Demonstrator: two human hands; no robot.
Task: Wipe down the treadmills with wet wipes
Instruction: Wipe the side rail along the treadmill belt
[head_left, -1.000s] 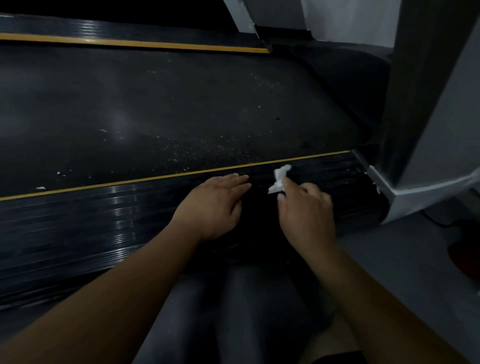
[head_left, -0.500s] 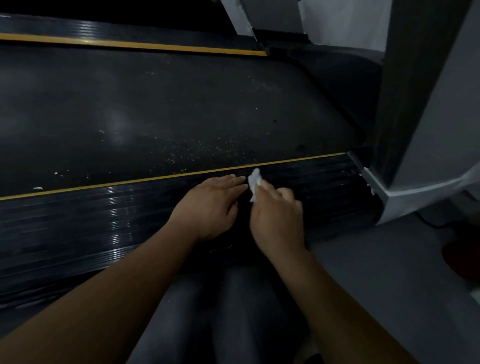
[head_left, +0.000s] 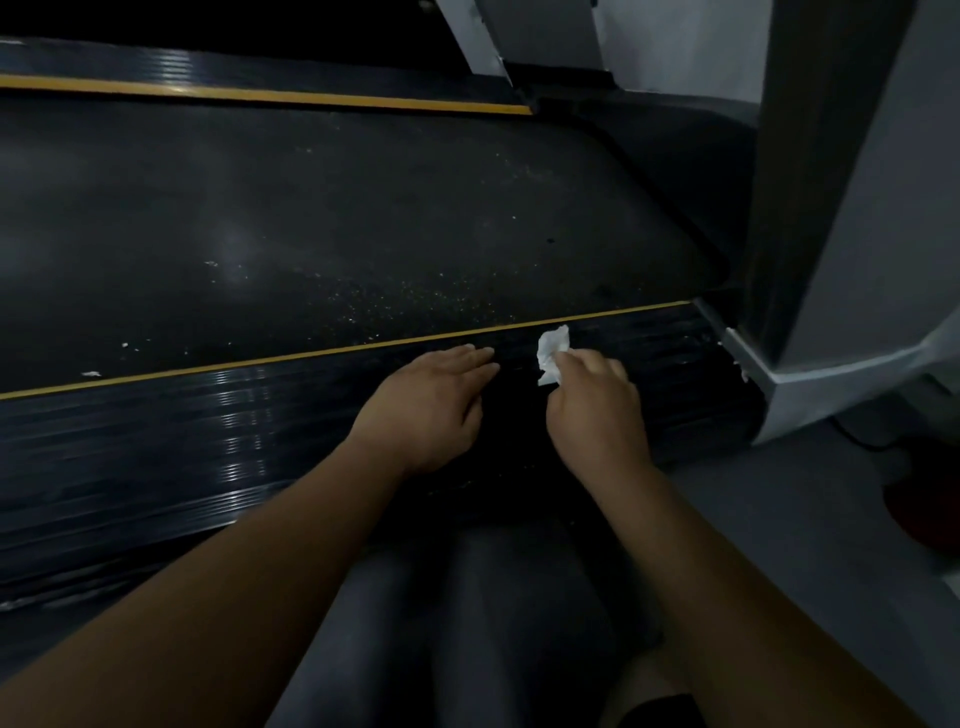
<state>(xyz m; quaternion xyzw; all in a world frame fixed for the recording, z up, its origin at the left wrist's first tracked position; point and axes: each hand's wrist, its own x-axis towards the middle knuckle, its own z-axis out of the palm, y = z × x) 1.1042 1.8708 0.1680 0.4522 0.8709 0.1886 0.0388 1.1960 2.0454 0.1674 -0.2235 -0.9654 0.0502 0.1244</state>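
- One treadmill fills the view; its dark belt carries many fine pale specks and a few white crumbs at the left.
- Two ribbed side rails run along the belt, a near one and a far one; each has one yellow stripe on the belt side.
- One grey upright post stands at the right end of the near rail; grey floor lies below it.
- Two bare hands are over the near rail, near each other but apart; the left hand lies palm down on the rail, fingers straight and together, grasping nothing.
- The right hand has its fingers curled and pinches the one wet wipe.
- The wipe is white and crumpled; it sticks up from the fingertips, at the near rail just below the yellow stripe; whether it touches the rail I cannot tell.
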